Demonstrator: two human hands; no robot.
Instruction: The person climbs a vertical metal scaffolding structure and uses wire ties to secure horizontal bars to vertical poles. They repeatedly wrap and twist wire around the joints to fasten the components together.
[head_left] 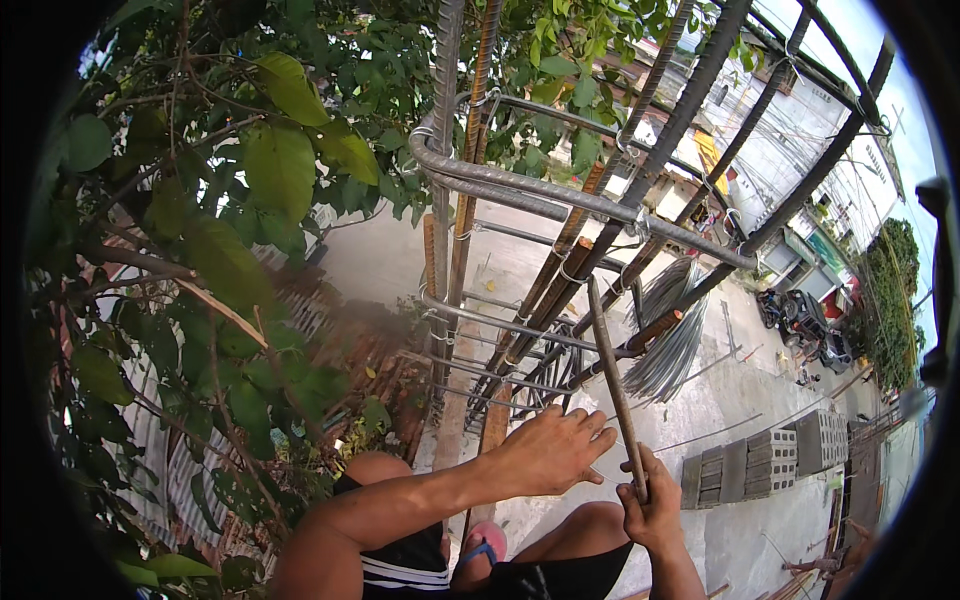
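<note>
My right hand (pixel 652 497) is closed round the lower end of a rusty steel rod (pixel 613 370), which slants up to the column cage. Just left of the rod is my left hand (pixel 562 450), its fingers bent loosely and apart, with nothing visible in it. Ahead stands a cage of upright ribbed rebars (pixel 678 105), ringed by bent steel stirrups (pixel 545 184). Thin tie wire (pixel 637 226) binds stirrup and bar where they cross. Rusty cut bar ends (pixel 578 250) show inside the cage, near the rod's upper tip.
I am high above a concrete yard (pixel 560 500), with a narrow plank (pixel 494 432) by my slippered foot (pixel 484 548). Leafy branches (pixel 250 190) crowd the left. Below right are a bundle of wire (pixel 665 335), stacked hollow blocks (pixel 768 460) and parked vehicles (pixel 808 325).
</note>
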